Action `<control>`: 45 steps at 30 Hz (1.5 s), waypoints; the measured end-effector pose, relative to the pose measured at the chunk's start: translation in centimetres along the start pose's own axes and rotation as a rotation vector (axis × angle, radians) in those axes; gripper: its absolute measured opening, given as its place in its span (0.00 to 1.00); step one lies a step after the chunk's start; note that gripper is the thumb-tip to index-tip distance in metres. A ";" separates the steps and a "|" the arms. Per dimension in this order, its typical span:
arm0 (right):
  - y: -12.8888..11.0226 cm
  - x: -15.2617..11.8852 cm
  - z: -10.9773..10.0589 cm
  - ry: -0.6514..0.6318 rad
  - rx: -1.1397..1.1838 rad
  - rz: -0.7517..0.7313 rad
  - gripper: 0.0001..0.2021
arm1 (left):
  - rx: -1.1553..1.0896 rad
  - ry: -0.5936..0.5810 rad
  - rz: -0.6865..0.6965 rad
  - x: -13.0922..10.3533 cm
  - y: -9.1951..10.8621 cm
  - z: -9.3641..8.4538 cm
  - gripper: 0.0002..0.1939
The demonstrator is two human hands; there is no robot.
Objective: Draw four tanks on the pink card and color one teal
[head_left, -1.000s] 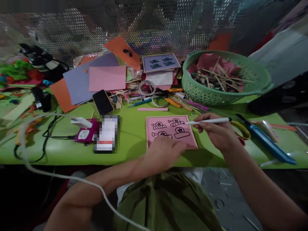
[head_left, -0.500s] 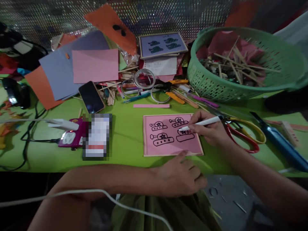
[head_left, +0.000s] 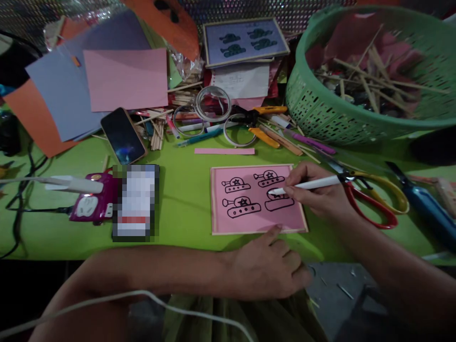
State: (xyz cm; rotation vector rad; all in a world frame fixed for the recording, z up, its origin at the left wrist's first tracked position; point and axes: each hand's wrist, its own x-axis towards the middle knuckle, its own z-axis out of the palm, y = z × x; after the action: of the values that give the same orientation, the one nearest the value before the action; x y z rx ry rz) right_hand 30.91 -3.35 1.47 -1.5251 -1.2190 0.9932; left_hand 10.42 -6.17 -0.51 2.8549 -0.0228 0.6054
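My right hand (head_left: 313, 192) is closed in a writing grip on a white marker (head_left: 311, 183). The marker's tip rests at the lower-right drawing on a pink card (head_left: 242, 223) with thin wooden strips along its edges. Black outlines of tanks with stars are on the card; the lower-right tank shows no circles on its track and no visible barrel. My left hand (head_left: 272, 263) is open and holds nothing. Its index fingertip touches the card's bottom edge, while the other fingers bend loosely over the table's front edge.
Red-and-yellow scissors (head_left: 374, 199) and a blue tool (head_left: 427, 206) lie right of the card. Behind are a pink strip (head_left: 224, 151), tape rolls (head_left: 213, 103), a green basket (head_left: 320, 111) of sticks and a framed blue card (head_left: 245, 42). Two phones (head_left: 123, 135) and a purple power socket (head_left: 94, 197) sit left.
The whole view has shifted closer and slightly downward. Both hands keep their places on the card, the marker tip still at the lower-right tank.
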 end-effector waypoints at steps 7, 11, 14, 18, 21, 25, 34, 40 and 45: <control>0.2 -0.1 -0.1 -0.006 -0.043 -0.015 0.17 | -0.018 -0.057 0.005 0.1 -0.1 -0.3 0.08; 0.4 -0.2 -0.1 -0.009 -0.052 -0.014 0.16 | -0.030 -0.049 0.000 0.2 -0.2 -0.5 0.08; 0.4 -0.2 -0.2 -0.006 -0.044 -0.013 0.16 | -0.034 -0.023 -0.007 0.2 -0.1 -0.4 0.09; 0.4 -0.2 -0.2 -0.024 -0.070 -0.028 0.15 | -0.025 -0.046 -0.009 0.2 0.0 -0.3 0.08; 0.2 -0.2 -0.2 -0.031 -0.096 -0.027 0.14 | -0.028 -0.046 -0.009 0.2 0.0 -0.3 0.08; -0.1 -0.2 -0.1 -0.051 -0.114 -0.036 0.11 | -0.019 -0.027 -0.005 0.1 0.0 -0.1 0.08; 0.1 -0.3 0.0 -0.069 -0.113 -0.054 0.09 | -0.021 -0.034 0.000 0.1 0.0 -0.2 0.07; 0.2 -0.4 0.1 -0.076 -0.093 -0.033 0.10 | -0.010 0.008 -0.014 0.1 0.0 -0.1 0.08; 0.0 -0.3 0.2 -0.080 -0.111 -0.052 0.09 | -0.011 0.015 -0.012 0.1 0.1 0.1 0.07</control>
State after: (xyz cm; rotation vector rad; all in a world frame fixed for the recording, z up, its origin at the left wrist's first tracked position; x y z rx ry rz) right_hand 30.68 -3.59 1.42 -1.5431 -1.3839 0.9740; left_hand 10.57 -6.28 -0.50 2.8376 -0.0065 0.6227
